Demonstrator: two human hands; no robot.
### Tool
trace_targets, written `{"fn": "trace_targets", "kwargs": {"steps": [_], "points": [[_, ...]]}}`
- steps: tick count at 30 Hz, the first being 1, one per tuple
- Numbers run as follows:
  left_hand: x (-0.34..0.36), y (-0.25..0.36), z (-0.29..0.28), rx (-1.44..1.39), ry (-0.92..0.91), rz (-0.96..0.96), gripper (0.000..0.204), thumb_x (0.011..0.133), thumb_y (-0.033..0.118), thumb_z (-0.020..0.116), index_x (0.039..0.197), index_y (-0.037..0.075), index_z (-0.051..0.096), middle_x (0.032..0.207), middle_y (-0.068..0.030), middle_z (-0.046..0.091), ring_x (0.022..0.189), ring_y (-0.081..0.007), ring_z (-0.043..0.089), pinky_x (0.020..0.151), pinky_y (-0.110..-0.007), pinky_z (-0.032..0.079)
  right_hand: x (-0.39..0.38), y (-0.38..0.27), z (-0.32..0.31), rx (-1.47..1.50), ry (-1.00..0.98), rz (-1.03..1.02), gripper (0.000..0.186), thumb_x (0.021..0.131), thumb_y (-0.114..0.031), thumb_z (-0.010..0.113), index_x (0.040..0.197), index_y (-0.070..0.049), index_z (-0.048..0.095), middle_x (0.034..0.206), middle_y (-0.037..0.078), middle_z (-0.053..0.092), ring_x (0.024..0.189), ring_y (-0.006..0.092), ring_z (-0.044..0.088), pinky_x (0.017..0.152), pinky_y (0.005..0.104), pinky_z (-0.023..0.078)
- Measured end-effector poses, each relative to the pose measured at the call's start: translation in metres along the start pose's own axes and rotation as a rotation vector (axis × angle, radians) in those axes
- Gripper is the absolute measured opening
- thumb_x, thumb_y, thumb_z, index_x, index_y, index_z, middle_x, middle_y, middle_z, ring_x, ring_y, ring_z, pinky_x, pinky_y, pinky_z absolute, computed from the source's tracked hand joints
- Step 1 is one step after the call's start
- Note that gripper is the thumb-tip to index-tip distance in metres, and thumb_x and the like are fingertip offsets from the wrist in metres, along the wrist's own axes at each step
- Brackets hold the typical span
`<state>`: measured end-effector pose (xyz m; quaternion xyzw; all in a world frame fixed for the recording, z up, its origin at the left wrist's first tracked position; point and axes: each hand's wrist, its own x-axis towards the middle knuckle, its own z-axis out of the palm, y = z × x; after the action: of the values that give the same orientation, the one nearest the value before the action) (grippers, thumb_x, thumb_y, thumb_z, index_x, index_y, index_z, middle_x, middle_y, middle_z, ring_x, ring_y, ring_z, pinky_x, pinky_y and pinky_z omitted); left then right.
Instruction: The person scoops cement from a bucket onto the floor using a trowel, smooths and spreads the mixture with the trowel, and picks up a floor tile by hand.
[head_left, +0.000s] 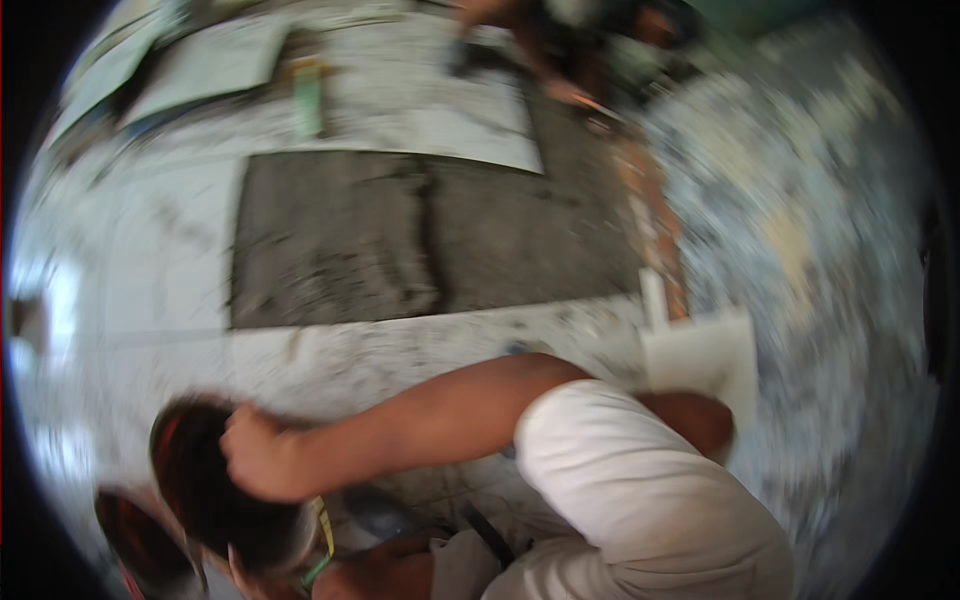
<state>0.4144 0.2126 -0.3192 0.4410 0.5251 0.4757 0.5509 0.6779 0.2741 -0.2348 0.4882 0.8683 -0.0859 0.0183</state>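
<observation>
My right arm, in a pale sleeve, crosses from the right to the left. My right hand (262, 455) is closed in a fist over a dark round bowl (205, 500). What sits in its fingers is hidden and smeared by motion. At the lower edge, my left hand (245, 575) shows only in part, its fingers against the bowl's near side. A second dark round vessel (145, 545) stands just left of it. Ahead lies a bed of grey wet mortar (330, 235), split by a dark groove, between white floor tiles (165, 240).
Another person's hand (570, 93) is over the mortar's far right end. Loose tiles (215, 65) lean at the far left, near a green-handled tool (308, 100). A reddish strip (650, 210) edges the mortar beside a stained blue-grey surface (800, 220). A white tile piece (705, 360) lies right.
</observation>
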Motion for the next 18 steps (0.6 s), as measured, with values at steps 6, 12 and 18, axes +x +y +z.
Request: {"fn": "trace_targets", "kwargs": {"steps": [6,12,18], "points": [[-0.003,-0.011,-0.052,0.008,0.019,-0.339,0.049,0.085,0.025,0.061,0.122,-0.004,0.045,0.117,-0.0216,0.054,0.097,-0.0335,0.057,0.083,-0.046,0.046,-0.068,0.016,-0.028,0.205,0.73,0.089,0.033,0.059,-0.043,0.066,0.061,-0.011,0.063,0.077,0.006,0.055,0.084,0.0226,0.051,0.076,0.0406,0.039],[-0.023,-0.004,-0.086,1.231,-0.384,0.829,0.054,0.085,0.033,0.06,0.126,0.003,0.041,0.121,-0.028,0.048,0.101,-0.045,0.051,0.082,-0.056,0.044,-0.292,0.136,-0.03,0.061,0.227,0.593,0.013,0.069,-0.021,0.058,0.066,-0.008,0.059,0.069,0.011,0.057,0.079,0.0294,0.059,0.07,0.0443,0.047],[-0.057,-0.046,-0.032,1.015,-0.406,0.685,0.049,0.086,0.03,0.057,0.124,0.002,0.044,0.118,-0.025,0.05,0.102,-0.0404,0.052,0.084,-0.051,0.044,-0.617,0.148,-0.039,-0.024,0.335,1.467,0.048,0.073,-0.022,0.071,0.118,-0.011,0.056,0.111,0.018,0.055,0.1,0.0343,0.055,0.086,0.0393,0.045]]}}
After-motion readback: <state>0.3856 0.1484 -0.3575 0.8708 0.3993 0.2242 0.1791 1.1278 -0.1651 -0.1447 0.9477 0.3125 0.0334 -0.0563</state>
